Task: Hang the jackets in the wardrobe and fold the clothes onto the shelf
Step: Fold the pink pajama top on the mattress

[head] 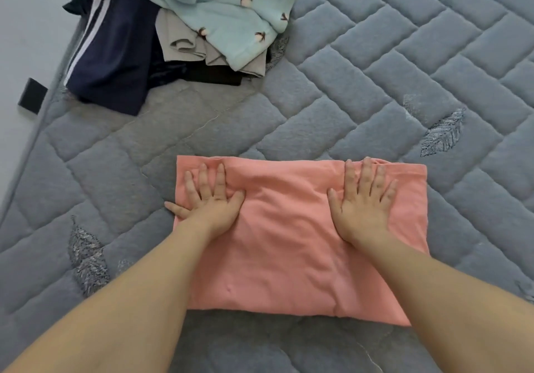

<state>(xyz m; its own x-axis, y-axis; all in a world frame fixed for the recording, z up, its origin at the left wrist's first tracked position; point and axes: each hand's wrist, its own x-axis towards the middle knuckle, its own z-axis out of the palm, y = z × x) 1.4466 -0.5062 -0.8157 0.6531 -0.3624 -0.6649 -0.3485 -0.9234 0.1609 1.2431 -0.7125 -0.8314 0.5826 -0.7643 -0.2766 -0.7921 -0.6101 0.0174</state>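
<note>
Quilted grey mattress fills the whole view, its padded brick pattern giving me a soft, slightly springy surface to work on. Near me, in the middle, lies the pink garment, already folded into a rough rectangle with its long edges running left to right.

My left hand lies flat on the left part of it, fingers spread and straight, the little finger hanging over the left edge onto the mattress. My right hand lies flat on the right part, fingers also spread, tips reaching the far edge. Neither hand grasps anything; both only press the cloth down.

I judge the fabric to be a thin, light knit: it shows soft wrinkles around my palms and sinks with the padding. It will slump and unfold if I lift it by one corner. Its weight should be nothing to worry about, and it is not fragile or slippery. To carry it to the shelf I would slide both hands under the left and right ends, palms up, so the layers stay stacked.

Far to the left sits the pile of unfolded clothes: a mint fleece piece on top, beige cloth under it, and a navy garment with white stripes, possibly a jacket, though I cannot tell from here.
</note>
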